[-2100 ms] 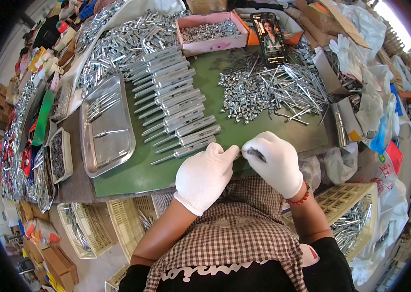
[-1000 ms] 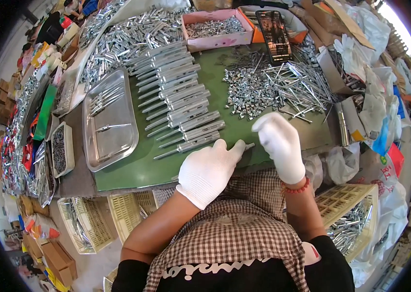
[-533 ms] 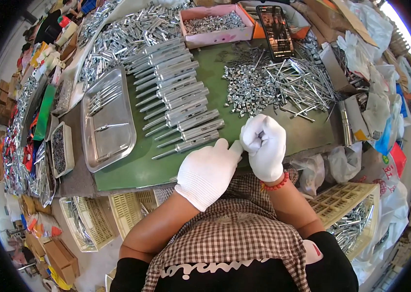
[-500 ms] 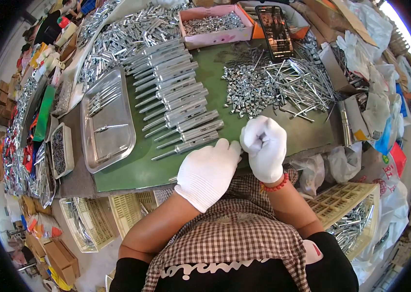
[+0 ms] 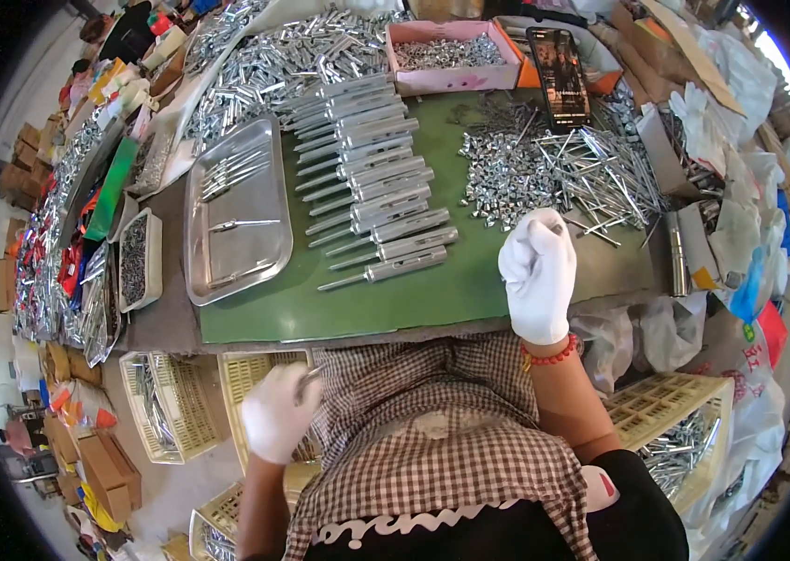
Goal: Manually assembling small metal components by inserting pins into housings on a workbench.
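Note:
My left hand [image 5: 278, 411], in a white glove and blurred, hangs below the table's front edge, over the crates. Its fingers are curled round a metal piece [image 5: 309, 378], of which only a short shiny bit shows. Above the front right of the green table top [image 5: 358, 313], my gloved right hand [image 5: 540, 276] is closed like a fist; whatever lies inside is hidden. Left of it, metal tubes with thin pointed rods [image 5: 404, 265] lie in a slanting row. Just beyond the right hand are a heap of small metal sleeves [image 5: 507, 173] and loose long pins [image 5: 615, 178].
A steel tray [image 5: 273, 266] with a few slim metal parts sits on the left. At the back are a pile of metal tubes [image 5: 292, 61], a pink box [image 5: 456, 79] of small parts and a phone [image 5: 559, 79]. Cream plastic crates [image 5: 171, 411] stand below the table.
My left hand has left the right one and moved down and left, off the table, with a metal piece. The right hand stays closed over the table's front. The view has shifted slightly.

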The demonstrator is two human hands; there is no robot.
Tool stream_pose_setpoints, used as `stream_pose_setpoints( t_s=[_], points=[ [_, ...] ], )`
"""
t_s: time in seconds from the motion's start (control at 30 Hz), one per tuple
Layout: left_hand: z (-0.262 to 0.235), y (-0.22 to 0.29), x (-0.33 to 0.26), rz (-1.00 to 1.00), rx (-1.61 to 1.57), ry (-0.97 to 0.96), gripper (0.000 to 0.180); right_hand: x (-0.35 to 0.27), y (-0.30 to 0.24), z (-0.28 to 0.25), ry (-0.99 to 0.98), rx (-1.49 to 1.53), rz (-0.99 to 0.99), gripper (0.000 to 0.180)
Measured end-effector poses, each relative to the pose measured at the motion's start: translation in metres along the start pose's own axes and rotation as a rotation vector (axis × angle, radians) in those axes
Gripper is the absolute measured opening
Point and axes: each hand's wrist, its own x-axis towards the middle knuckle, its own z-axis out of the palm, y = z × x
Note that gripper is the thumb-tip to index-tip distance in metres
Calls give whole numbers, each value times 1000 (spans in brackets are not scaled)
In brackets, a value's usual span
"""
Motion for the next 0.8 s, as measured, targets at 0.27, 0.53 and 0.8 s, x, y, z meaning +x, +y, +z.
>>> stream_pose_setpoints(
  t_s=[0.27, 0.53, 0.8],
  points=[
    [0, 15, 25, 190, 110, 313, 17, 0, 1, 11, 53, -190, 58, 1],
    [19, 109, 129, 491, -43, 194, 26, -9, -7, -3, -55, -438, 90, 16],
    [25, 89, 138, 588, -179, 84, 24, -31, -23, 3, -55, -407, 30, 27]
  ],
)
